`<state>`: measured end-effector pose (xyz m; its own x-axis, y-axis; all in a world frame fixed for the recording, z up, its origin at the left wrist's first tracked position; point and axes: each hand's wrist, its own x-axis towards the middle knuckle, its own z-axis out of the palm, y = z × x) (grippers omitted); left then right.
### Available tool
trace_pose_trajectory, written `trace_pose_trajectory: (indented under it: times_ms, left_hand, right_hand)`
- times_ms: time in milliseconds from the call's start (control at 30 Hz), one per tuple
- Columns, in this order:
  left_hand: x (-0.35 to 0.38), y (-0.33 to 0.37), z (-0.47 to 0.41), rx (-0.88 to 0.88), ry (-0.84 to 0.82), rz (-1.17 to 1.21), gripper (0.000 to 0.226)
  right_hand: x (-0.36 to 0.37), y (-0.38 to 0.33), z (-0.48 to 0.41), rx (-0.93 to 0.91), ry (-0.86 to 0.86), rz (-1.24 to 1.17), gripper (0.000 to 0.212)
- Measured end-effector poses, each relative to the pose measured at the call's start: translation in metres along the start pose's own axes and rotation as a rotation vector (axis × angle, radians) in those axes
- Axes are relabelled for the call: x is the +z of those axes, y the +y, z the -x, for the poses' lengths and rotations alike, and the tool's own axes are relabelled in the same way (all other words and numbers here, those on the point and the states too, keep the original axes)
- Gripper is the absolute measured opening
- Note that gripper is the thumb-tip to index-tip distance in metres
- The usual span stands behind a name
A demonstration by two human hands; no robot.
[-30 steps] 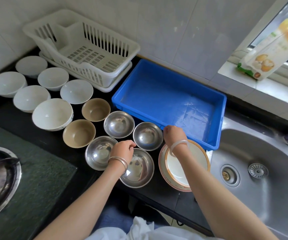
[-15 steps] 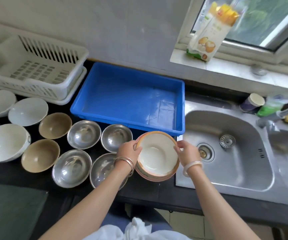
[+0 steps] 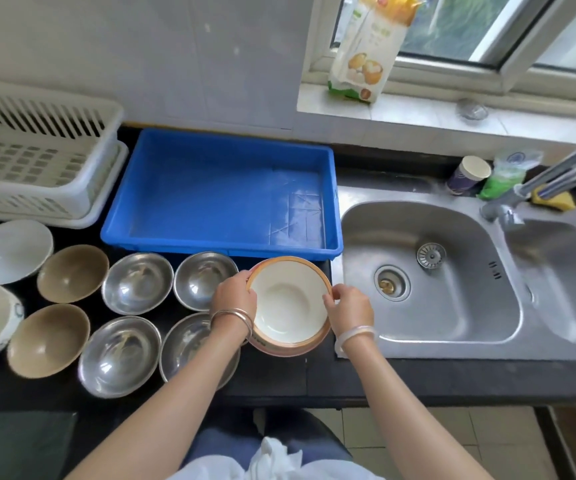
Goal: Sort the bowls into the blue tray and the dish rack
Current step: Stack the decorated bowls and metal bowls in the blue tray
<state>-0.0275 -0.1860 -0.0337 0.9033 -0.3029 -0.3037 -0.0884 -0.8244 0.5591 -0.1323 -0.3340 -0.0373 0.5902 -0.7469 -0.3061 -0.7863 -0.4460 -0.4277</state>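
Since 1 second ago the shallow cream ceramic bowl with an orange rim [image 3: 288,306] has been raised from the black counter [image 3: 314,379]. It is now held tilted between both hands, just in front of the near right corner of the rectangular blue plastic tray [image 3: 210,195] and not inside it. Its left rim is gripped by the left hand [image 3: 234,299], thumb curled over the edge, and its right rim is pinched by the bent fingertips of the right hand [image 3: 348,310]. A second, pinkish rim is seen directly beneath (whether it touches cannot be told). 4 round stainless-steel bowls [image 3: 137,284] and 2 brown bowls [image 3: 72,273] are set on the counter to the left, and the white slatted plastic dish rack [image 3: 37,161] stands left of the tray.
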Motion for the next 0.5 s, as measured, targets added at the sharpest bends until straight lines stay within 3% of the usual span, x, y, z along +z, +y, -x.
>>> trace_pose_trajectory:
  times_ms: [233,500]
  left_hand:
    - [-0.014,0.008,-0.005,0.040,0.006,0.056,0.032]
    - [-0.028,0.052,-0.014,0.133,-0.045,0.126,0.031]
  right_hand:
    - [-0.009,-0.006,0.001,0.014,-0.072,-0.079,0.018]
    - [-0.059,0.000,0.000,0.024,0.093,-0.208,0.017]
